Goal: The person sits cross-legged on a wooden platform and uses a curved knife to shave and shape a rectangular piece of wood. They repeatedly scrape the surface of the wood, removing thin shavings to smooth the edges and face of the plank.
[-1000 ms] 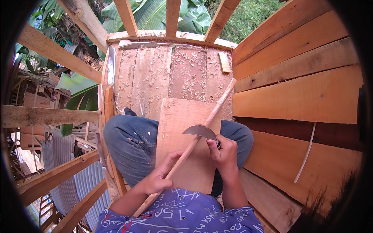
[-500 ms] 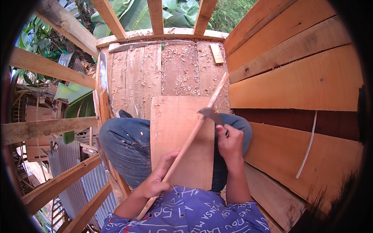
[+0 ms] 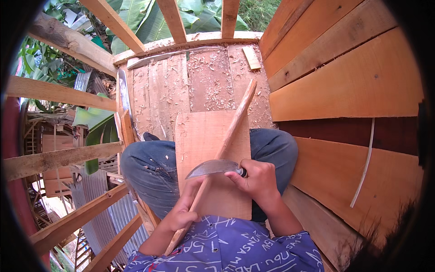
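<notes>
A long wooden stick [image 3: 233,122] slants from my body up across a flat board [image 3: 199,136] that lies over my lap. My left hand [image 3: 184,211] is closed round the stick's lower part, with its fingers along the left side. In my right hand [image 3: 258,177] is a knife with a curved, broad blade [image 3: 210,167] and a dark handle [image 3: 244,172]. The blade lies across the stick just above my left fingers, its tip pointing left. My right thumb rests near the base of the blade.
Wood shavings [image 3: 210,77] are strewn over the plank floor. A small wood offcut [image 3: 251,59] lies by the plank wall [image 3: 344,81] on the right. Along the left edge lies a long metal blade [image 3: 123,90], beside the open wooden railing [image 3: 63,156]. A thin pale strip [image 3: 364,167] rests against the wall.
My right hand has drawn the knife down the stick toward me, from its upper half to just above my left hand. The blade has turned to point left. The stick's far end has shifted left.
</notes>
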Available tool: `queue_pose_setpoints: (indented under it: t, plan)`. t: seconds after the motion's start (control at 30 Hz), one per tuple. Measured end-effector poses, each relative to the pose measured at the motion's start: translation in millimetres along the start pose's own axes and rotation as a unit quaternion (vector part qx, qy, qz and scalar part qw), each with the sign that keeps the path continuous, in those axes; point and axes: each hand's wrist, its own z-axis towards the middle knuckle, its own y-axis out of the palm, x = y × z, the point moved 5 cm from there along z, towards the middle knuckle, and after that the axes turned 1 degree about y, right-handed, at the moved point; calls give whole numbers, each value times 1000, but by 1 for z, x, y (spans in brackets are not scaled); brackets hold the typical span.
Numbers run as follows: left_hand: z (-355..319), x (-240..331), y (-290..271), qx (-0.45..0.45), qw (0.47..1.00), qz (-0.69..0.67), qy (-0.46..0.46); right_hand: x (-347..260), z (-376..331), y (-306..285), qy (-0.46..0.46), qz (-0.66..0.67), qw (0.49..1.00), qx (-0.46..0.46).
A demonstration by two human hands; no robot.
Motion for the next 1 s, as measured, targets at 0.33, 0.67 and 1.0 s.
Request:
queue_pose_setpoints:
  t: [0.33, 0.67, 1.0]
  plan:
    - [0, -6, 7, -1, 999, 22, 48, 21, 11, -11, 42, 12, 999, 7]
    - [-1, -9, 5, 1, 998, 24, 58, 14, 5, -9, -4, -14, 999, 31]
    - [0, -4, 5, -13, 997, 18, 70, -5, -12, 3, -89, 4, 996, 20]
